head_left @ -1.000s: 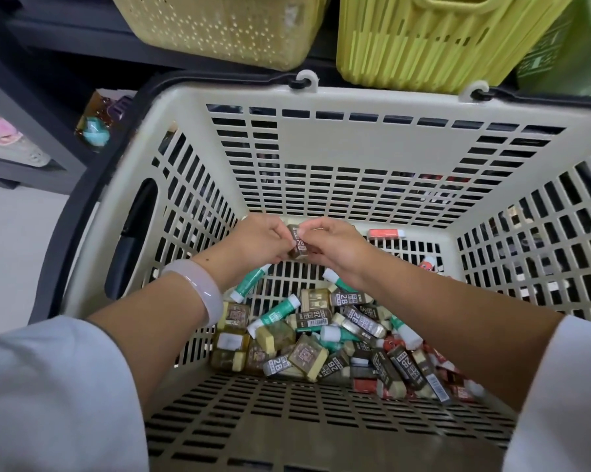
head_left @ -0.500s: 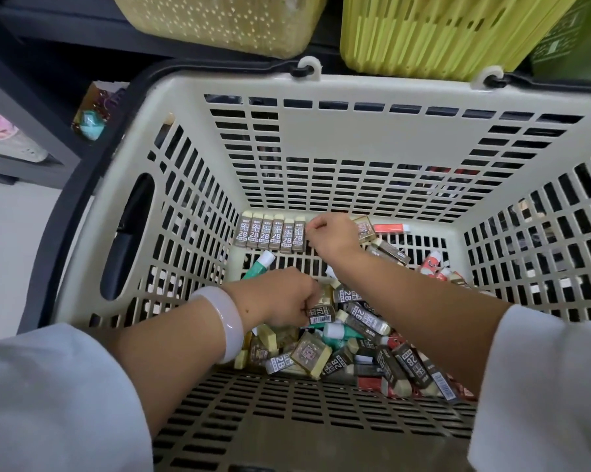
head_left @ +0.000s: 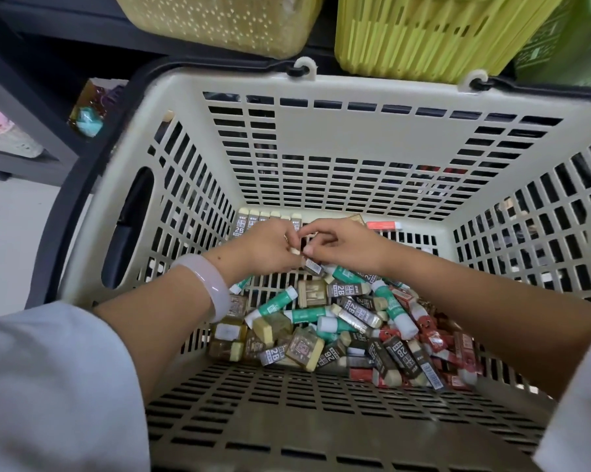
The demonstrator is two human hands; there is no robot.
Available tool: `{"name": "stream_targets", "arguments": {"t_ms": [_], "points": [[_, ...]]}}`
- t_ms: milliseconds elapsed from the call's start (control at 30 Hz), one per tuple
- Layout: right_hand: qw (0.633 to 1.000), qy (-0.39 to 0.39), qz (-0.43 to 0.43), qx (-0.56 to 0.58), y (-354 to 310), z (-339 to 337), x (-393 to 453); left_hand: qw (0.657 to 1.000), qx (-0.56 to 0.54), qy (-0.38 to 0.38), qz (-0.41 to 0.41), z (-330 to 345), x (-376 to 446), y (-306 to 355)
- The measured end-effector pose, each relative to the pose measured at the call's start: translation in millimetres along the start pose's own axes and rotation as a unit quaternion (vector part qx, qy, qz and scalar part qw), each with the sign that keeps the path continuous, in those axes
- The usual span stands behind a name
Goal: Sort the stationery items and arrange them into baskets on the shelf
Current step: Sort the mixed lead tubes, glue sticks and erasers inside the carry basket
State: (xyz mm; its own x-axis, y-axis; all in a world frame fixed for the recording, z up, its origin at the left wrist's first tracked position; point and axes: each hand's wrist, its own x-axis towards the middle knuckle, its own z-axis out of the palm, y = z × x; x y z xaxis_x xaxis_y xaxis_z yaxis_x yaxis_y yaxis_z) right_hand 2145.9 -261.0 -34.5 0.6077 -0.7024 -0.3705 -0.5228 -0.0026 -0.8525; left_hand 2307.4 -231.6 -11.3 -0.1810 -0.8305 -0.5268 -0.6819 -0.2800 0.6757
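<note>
Left hand [head_left: 270, 247] and right hand [head_left: 338, 241] meet mid-basket, both pinching one 2B eraser [head_left: 310, 265], long axis pointing toward 11 o'clock. Row of sorted 2B erasers [head_left: 253, 221] stands just beyond at 11 o'clock against the far wall of the beige basket [head_left: 338, 131]; left hand nearer. Loose pile [head_left: 338, 321] at 6 o'clock, clear of the path.

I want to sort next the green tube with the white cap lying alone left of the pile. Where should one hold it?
Probably pinch the green tube across its middle from above: it lies flat, its long sides bare.
</note>
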Motion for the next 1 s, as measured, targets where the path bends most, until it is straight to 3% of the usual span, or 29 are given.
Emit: {"name": "stream_targets", "arguments": {"t_ms": [100,200,300,400,567,667,900,1000], "points": [[0.999,-0.008,0.014,0.028,0,2,0,0.99,-0.128,0.045,-0.03,-2,1,-2],[0.998,0.036,0.024,0.035,0,5,2,0.976,-0.196,0.081,-0.051,-3,4,-2],[0.989,0.13,0.061,0.027,3,9,7,0.991,-0.04,0.117,-0.051,-3,6,-10],[0.97,0.206,0.13,0.019,7,15,19,0.991,0.1,0.091,-0.018,-1,5,-16],[0.955,0.244,0.168,-0.028,12,31,44,0.981,0.193,-0.024,-0.001,8,6,-15],[0.938,0.281,0.179,-0.097,12,32,49,0.976,0.212,-0.044,0.001,10,8,-18],[0.944,0.238,0.159,-0.164,7,20,38,0.974,0.222,-0.033,0.022,11,8,-17],[0.953,0.157,0.07,-0.25,3,2,19,0.97,0.233,-0.022,0.061,13,4,-14]]}}
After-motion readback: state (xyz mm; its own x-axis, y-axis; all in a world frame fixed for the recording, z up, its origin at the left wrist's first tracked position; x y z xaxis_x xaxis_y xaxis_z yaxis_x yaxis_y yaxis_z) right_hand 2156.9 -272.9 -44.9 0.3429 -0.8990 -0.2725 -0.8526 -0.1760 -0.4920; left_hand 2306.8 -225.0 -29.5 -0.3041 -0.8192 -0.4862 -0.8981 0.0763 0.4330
